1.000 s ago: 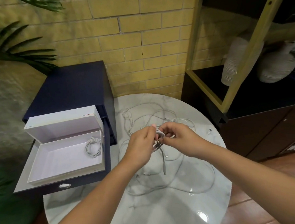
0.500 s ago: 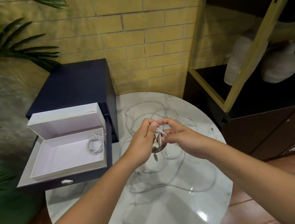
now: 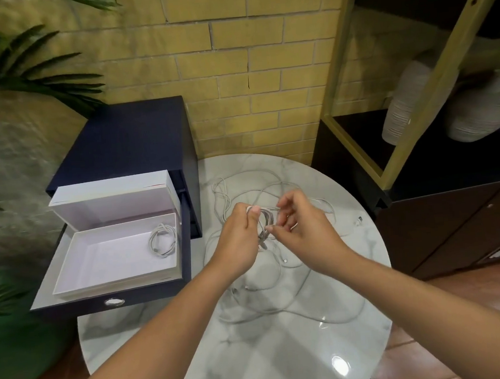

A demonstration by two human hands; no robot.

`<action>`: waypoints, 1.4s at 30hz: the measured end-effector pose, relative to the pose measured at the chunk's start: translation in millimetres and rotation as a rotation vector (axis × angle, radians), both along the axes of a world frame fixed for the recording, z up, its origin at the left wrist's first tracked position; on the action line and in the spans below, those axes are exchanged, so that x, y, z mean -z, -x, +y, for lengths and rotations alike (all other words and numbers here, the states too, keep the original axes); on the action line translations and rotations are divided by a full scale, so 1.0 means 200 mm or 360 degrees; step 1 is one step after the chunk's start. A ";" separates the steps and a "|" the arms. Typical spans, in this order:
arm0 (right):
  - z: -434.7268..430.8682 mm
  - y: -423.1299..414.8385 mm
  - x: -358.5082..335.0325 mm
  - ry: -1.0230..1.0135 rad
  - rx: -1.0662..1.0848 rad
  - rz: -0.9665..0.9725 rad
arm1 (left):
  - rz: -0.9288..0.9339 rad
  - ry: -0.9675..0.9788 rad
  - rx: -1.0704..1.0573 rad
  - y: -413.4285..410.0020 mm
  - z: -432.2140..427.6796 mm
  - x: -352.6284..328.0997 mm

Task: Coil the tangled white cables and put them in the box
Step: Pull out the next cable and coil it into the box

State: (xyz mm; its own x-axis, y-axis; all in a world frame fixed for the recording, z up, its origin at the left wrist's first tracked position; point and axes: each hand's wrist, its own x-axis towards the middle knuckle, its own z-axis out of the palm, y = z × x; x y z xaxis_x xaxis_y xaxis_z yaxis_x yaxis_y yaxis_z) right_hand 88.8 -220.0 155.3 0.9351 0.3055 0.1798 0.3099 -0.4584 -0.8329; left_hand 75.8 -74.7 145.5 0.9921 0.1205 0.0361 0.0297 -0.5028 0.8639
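My left hand [image 3: 239,238] grips a small coil [image 3: 265,221] of white cable, and my right hand [image 3: 300,230] pinches the same coil. Under them, loose cables [image 3: 266,286] lie tangled on the round marble worktop [image 3: 273,362]. On the left, a white box [image 3: 112,255] sits open in a blue drawer [image 3: 149,295], with one coiled cable [image 3: 162,239] inside. A yellow brick wall [image 3: 232,70] stands behind.

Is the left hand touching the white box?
Apart. The head view shows the drawer wall between the left hand and the white box.
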 end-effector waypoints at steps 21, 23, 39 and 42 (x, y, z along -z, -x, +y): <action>0.01 0.00 -0.02 -0.0229 -0.0163 0.0744 | -0.0062 -0.0002 0.0116 0.01 0.04 0.02; 0.01 0.01 -0.02 -0.0114 -0.0160 0.0592 | -0.0025 0.0099 0.0107 0.01 0.03 0.03; -0.05 -0.05 -0.09 0.0772 -0.0477 0.0098 | -0.0077 -0.0321 0.0209 -0.01 0.08 0.07; -0.06 -0.08 -0.11 0.0874 -0.0441 -0.0066 | -0.0079 -0.0390 0.0204 -0.02 0.08 0.07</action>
